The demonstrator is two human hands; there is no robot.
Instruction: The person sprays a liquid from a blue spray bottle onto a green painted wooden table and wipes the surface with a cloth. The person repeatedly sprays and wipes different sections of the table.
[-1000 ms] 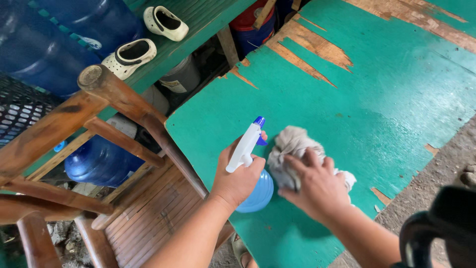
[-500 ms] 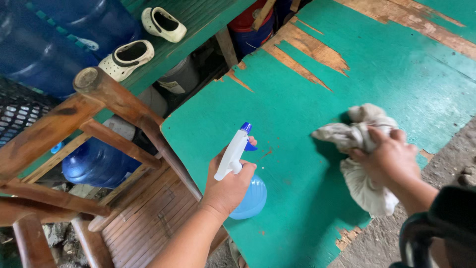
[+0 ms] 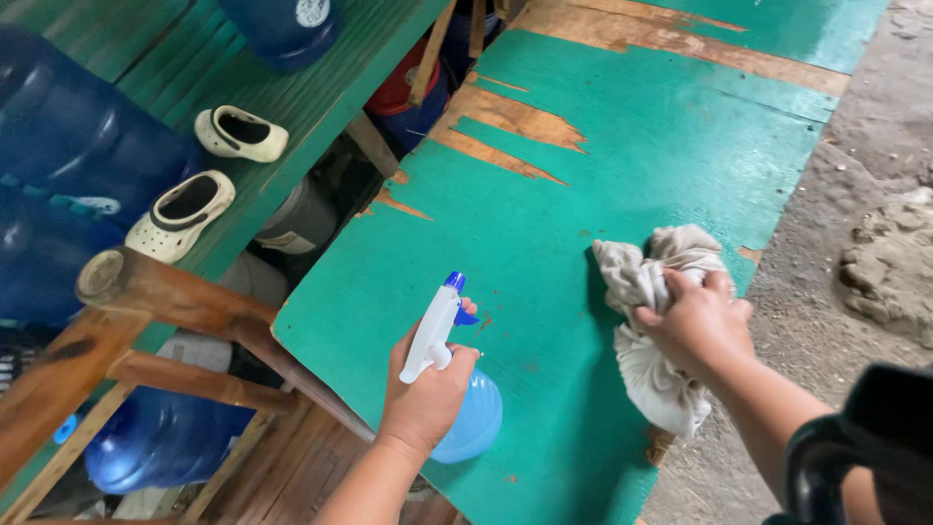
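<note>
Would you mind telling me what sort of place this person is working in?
Probably an outdoor yard or open shed beside a home: bare dirt ground, big blue water jugs stored by a pair of clogs on a green wooden bench, and a worn, peeling green board used as a work surface.

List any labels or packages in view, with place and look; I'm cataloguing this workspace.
Round label: white, on the blue water jug on the green shelf, top edge.
Pale label: light strip on the big blue jug, far left.
Spray bottle: blue with white trigger head, in the left hand; no label visible.
</note>
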